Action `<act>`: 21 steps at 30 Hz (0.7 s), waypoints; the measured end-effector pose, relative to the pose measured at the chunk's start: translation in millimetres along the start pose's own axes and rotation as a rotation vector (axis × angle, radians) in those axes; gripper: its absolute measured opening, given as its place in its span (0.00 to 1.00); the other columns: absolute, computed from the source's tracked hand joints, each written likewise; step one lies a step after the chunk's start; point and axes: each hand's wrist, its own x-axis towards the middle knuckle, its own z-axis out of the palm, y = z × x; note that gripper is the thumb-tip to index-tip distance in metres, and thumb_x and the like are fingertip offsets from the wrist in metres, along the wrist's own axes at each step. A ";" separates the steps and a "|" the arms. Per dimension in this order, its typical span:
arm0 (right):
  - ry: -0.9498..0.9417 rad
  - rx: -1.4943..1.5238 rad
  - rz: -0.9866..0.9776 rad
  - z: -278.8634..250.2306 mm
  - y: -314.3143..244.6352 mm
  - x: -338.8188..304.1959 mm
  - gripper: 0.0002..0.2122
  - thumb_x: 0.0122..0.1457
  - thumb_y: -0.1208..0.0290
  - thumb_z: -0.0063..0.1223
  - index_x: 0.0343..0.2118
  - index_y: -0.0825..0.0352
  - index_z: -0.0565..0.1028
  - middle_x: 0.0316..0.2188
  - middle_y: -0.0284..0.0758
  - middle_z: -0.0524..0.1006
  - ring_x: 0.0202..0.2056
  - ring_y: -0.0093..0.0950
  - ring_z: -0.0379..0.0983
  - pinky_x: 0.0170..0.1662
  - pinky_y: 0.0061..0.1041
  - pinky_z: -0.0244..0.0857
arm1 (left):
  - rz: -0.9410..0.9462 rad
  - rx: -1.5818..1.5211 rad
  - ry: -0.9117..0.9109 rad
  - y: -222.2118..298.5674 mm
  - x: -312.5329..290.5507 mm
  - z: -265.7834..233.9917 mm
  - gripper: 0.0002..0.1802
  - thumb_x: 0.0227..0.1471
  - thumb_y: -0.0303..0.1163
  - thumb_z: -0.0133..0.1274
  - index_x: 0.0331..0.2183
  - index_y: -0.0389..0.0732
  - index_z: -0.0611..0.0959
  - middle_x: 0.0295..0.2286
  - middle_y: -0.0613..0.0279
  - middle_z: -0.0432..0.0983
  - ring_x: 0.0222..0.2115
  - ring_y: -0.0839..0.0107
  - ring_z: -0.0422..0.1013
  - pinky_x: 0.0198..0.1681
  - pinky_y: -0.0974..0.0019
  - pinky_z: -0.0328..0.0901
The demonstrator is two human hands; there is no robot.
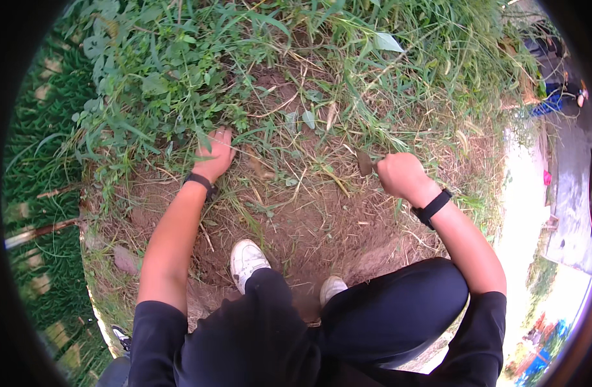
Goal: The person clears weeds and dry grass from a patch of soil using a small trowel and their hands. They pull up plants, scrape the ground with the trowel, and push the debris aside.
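I am crouched over a patch of bare brown soil ringed by weeds. My left hand reaches forward and closes on a clump of grass and leafy weeds at the soil's edge. My right hand is closed in a fist around the handle of a small hand tool; its dark, rusty blade sticks out to the left, just above dry grass stems. Both wrists wear black bands. My two white shoes stand on the soil below the hands.
Tall green grass and weeds fill the ground ahead and to the left. Dry straw lies over the soil. A pale paved path runs along the right, with coloured objects at the far right rim.
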 end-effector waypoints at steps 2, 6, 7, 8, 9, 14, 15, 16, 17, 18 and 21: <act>0.008 -0.007 -0.015 3.4 -9.4 -4.7 0.04 0.52 0.75 0.56 0.25 0.67 0.82 0.27 0.41 0.83 0.31 0.38 0.84 0.32 0.37 0.78 | -0.012 0.012 -0.414 -5.6 15.6 -8.5 0.26 0.57 0.45 0.58 0.51 0.39 0.78 0.45 0.48 0.78 0.49 0.48 0.72 0.52 0.45 0.69; 0.021 0.035 -0.072 10.5 -10.0 -7.2 0.04 0.52 0.75 0.56 0.25 0.66 0.82 0.26 0.42 0.83 0.30 0.38 0.84 0.32 0.36 0.77 | 0.295 -0.029 -0.520 -31.9 22.1 -22.8 0.21 0.55 0.49 0.59 0.39 0.40 0.82 0.30 0.46 0.80 0.36 0.46 0.77 0.40 0.47 0.71; 0.031 0.042 -0.067 13.8 -9.4 -9.4 0.04 0.52 0.75 0.56 0.25 0.66 0.82 0.26 0.42 0.83 0.30 0.38 0.84 0.31 0.36 0.77 | 0.276 0.007 -0.546 -27.0 16.2 -21.3 0.22 0.55 0.51 0.59 0.37 0.40 0.82 0.29 0.46 0.80 0.35 0.45 0.77 0.39 0.46 0.72; 0.041 0.049 -0.064 17.9 -8.1 -12.5 0.04 0.52 0.75 0.56 0.25 0.66 0.82 0.26 0.42 0.83 0.30 0.38 0.84 0.31 0.36 0.77 | 0.255 0.045 -0.571 -21.4 6.9 -20.7 0.23 0.55 0.52 0.59 0.35 0.40 0.82 0.27 0.46 0.80 0.34 0.45 0.77 0.37 0.46 0.72; 0.042 0.040 -0.045 22.6 -8.9 -13.3 0.04 0.52 0.74 0.56 0.26 0.66 0.82 0.26 0.42 0.83 0.30 0.38 0.84 0.32 0.36 0.78 | 0.273 0.079 -0.595 -27.6 0.5 -21.4 0.26 0.56 0.57 0.57 0.33 0.39 0.83 0.27 0.46 0.80 0.32 0.45 0.78 0.36 0.46 0.72; 0.034 0.129 0.047 44.2 18.8 -20.8 0.04 0.51 0.73 0.58 0.28 0.64 0.83 0.28 0.41 0.84 0.32 0.38 0.84 0.35 0.37 0.78 | 0.350 0.067 -0.506 -21.1 -26.0 -33.9 0.25 0.59 0.49 0.53 0.24 0.37 0.85 0.25 0.46 0.81 0.31 0.46 0.78 0.42 0.49 0.71; 0.049 0.134 0.060 47.8 22.1 -19.8 0.04 0.51 0.74 0.58 0.28 0.64 0.83 0.28 0.41 0.84 0.32 0.38 0.84 0.35 0.36 0.78 | 0.398 0.093 -0.515 -23.1 -27.9 -37.0 0.24 0.59 0.49 0.54 0.24 0.38 0.85 0.25 0.46 0.81 0.31 0.47 0.78 0.43 0.50 0.71; 0.064 0.138 0.074 50.6 26.1 -19.2 0.04 0.52 0.74 0.58 0.28 0.64 0.83 0.29 0.41 0.84 0.32 0.38 0.84 0.36 0.36 0.78 | 0.446 0.118 -0.525 -23.5 -29.1 -38.3 0.23 0.58 0.49 0.54 0.24 0.38 0.86 0.25 0.47 0.81 0.31 0.48 0.78 0.45 0.51 0.70; 0.071 0.140 0.077 52.9 31.0 -18.7 0.04 0.52 0.73 0.58 0.28 0.64 0.83 0.29 0.41 0.84 0.33 0.38 0.84 0.36 0.37 0.78 | 0.432 0.123 -0.546 -21.9 -29.6 -37.5 0.17 0.52 0.44 0.58 0.25 0.40 0.86 0.25 0.47 0.81 0.31 0.49 0.78 0.45 0.52 0.71; 0.071 0.149 0.074 56.5 30.5 -19.6 0.04 0.52 0.73 0.58 0.28 0.64 0.83 0.29 0.41 0.84 0.33 0.38 0.84 0.36 0.37 0.78 | 0.434 0.128 -0.554 -20.4 -30.9 -39.4 0.17 0.52 0.44 0.58 0.25 0.40 0.86 0.25 0.47 0.81 0.31 0.49 0.78 0.45 0.52 0.71; 0.077 0.150 0.081 68.1 29.0 -23.8 0.05 0.52 0.71 0.59 0.30 0.63 0.83 0.28 0.40 0.83 0.32 0.38 0.83 0.34 0.37 0.78 | 0.454 0.213 -0.665 -22.0 -37.1 -44.8 0.12 0.45 0.40 0.59 0.25 0.41 0.86 0.26 0.48 0.82 0.32 0.51 0.79 0.47 0.53 0.70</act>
